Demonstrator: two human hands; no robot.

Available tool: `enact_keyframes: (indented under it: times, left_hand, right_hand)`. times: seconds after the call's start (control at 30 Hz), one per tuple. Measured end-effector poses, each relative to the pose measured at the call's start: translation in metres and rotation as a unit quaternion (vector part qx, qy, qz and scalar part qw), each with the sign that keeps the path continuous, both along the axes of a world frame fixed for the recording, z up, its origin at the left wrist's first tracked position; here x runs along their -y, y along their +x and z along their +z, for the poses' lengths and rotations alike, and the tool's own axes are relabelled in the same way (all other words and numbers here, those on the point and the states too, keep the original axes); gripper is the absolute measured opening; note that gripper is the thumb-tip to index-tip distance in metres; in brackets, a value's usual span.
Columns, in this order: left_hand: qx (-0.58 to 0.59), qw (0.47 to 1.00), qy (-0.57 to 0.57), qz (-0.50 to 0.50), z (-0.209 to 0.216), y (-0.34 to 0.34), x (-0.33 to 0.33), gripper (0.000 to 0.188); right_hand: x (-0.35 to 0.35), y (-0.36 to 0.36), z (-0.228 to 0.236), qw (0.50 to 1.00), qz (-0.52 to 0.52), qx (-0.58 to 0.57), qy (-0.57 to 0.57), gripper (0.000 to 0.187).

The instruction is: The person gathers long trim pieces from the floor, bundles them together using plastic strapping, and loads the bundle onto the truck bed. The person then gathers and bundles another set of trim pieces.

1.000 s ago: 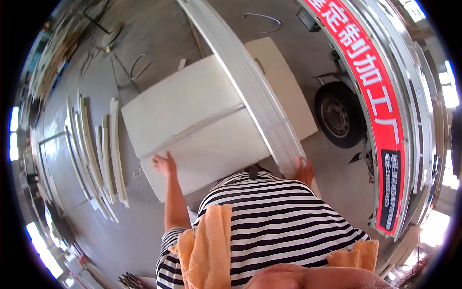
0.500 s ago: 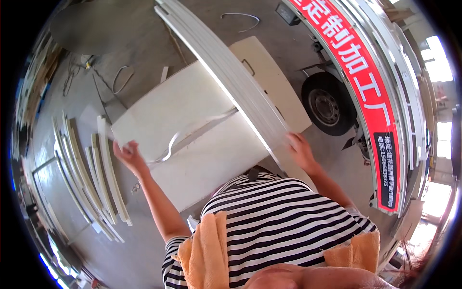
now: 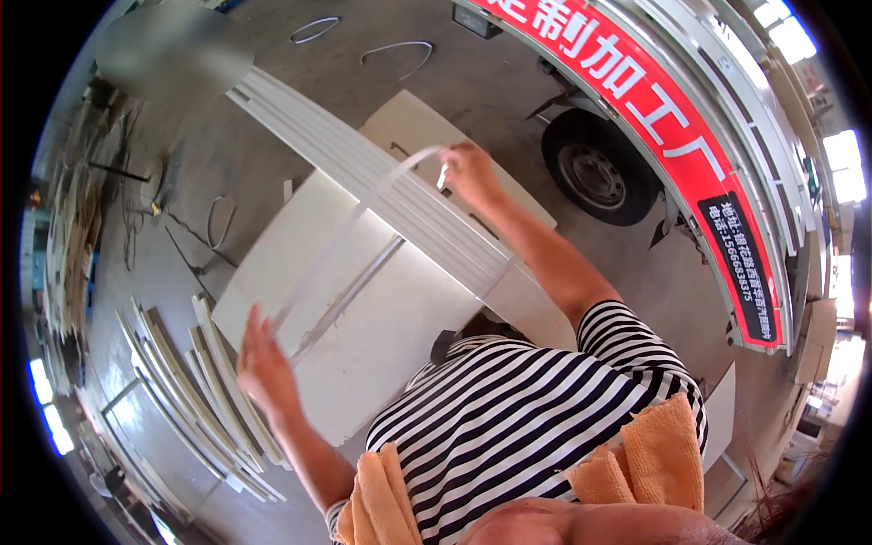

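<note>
My right hand [image 3: 470,180] is raised above the far side of a long stack of white grooved panels [image 3: 400,204], its fingers closed on a narrow white strip [image 3: 372,188]. The strip arches over the panels and runs down toward my left hand [image 3: 268,368], where it blurs. My left hand is over the left edge of a white board [image 3: 272,241], fingers stretched out; whether it touches the strip cannot be made out. The panels lie diagonally across the boards. Near their close end, a thin pale band [image 3: 498,280] crosses them.
Several long pale strips [image 3: 204,391] lie on the floor at left. A cream panel with a handle [image 3: 427,132] lies beyond the stack. At right stands a vehicle with a black wheel [image 3: 599,168] and a red banner [image 3: 627,73]. Loose bands [image 3: 313,30] lie on the far floor.
My right hand has moved up and left from beside the panels and now holds the strip, lifted across them. My left hand's fingers have straightened. The whole view has turned.
</note>
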State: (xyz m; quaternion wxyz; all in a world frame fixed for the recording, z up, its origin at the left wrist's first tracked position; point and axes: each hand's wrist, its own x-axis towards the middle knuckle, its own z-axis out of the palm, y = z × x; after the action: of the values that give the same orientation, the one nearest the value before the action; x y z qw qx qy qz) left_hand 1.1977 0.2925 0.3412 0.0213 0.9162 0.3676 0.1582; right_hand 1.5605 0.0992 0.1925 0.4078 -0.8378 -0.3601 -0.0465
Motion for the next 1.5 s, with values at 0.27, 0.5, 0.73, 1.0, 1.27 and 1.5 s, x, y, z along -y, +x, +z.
enact_keyframes:
  times: [0.27,0.5,0.73,1.0,1.27,1.5]
  left_hand:
    - [0.088,0.995,0.0,0.056,0.032,-0.016,0.011,0.021]
    - [0.088,0.996,0.003,0.024,0.031,0.011,0.04,0.022]
    - [0.12,0.993,-0.002,0.017,0.025,0.006,0.032,0.036]
    - [0.131,0.983,0.019,-0.127,-0.018,0.097,0.033,0.031]
    - [0.115,0.98,0.01,-0.159,-0.095,0.176,0.047,0.016]
    - [0.159,0.978,-0.131,-0.043,-0.183,0.202,0.078,0.051]
  right_hand:
    - [0.024,0.047,-0.117,0.982,-0.069,-0.174,-0.029,0.013]
    - [0.014,0.006,-0.161,0.985,-0.101,-0.14,0.006,0.01]
    - [0.237,-0.097,-0.105,0.937,-0.075,-0.334,-0.068,0.07]
    - [0.342,-0.133,-0.108,0.703,0.0,-0.692,-0.163,0.067]
    - [0.464,-0.212,-0.128,0.696,0.008,-0.691,-0.192,0.065]
    - [0.613,-0.288,-0.141,0.658,-0.018,-0.731,-0.179,0.053]
